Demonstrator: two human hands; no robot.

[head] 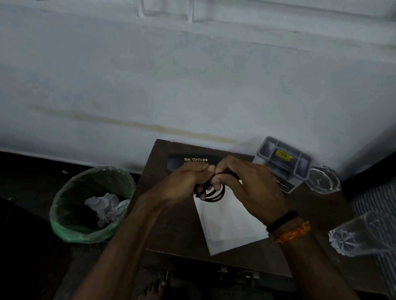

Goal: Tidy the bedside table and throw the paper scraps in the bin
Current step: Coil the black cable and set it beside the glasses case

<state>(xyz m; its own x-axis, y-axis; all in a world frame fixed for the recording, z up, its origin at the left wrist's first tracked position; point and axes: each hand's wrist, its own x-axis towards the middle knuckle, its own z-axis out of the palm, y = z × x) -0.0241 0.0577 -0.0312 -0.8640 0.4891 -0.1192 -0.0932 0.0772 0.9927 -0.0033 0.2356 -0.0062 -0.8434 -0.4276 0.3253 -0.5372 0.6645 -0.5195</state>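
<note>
Bedside table [173, 223]: one cable [213, 194], two hands.

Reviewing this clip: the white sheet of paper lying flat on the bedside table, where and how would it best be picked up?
Probably at the near corner of the white paper that juts toward the person, coming from the table's front edge. The sheet lies flat, so a pinch needs a lifted or slid corner. Its far end sits under both hands, left hand and right hand, busy with a black cord.

Matt wooden table [180, 230] — glossy plastic bin-liner [66, 230]
</note>
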